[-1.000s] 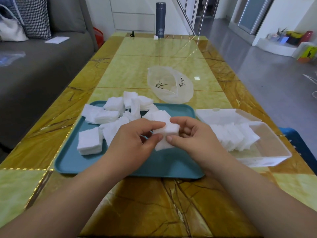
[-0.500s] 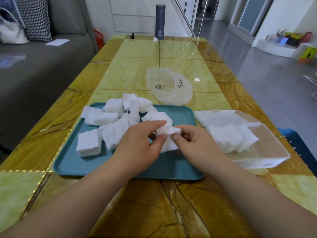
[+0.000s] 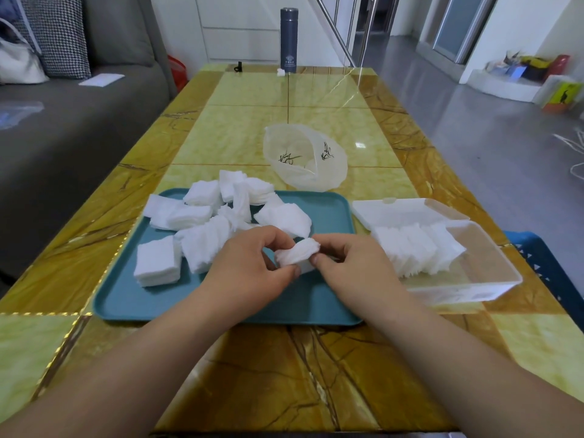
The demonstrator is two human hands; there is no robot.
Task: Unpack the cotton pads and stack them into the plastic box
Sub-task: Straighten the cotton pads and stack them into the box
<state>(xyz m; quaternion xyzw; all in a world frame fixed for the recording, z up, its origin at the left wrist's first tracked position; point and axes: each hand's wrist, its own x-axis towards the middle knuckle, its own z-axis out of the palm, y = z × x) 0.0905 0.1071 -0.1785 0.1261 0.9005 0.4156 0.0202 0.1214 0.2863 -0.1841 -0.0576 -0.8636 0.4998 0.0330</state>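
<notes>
Pad stack (image 3: 297, 255) pinched between left hand (image 3: 249, 263) and right hand (image 3: 354, 267) fingers (image 3: 292, 270), over tray (image 3: 221, 306); both hands grasping.

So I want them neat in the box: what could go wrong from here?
1. The bunch of pads pinched between the left hand and right hand looks bent and fanned; it may splay or drop pads onto the tray.
2. The row of pads in the plastic box leans; pushing more in could tip it over.
3. The loose pads at the tray's far left corner overhang its rim and might slide onto the table.
</notes>
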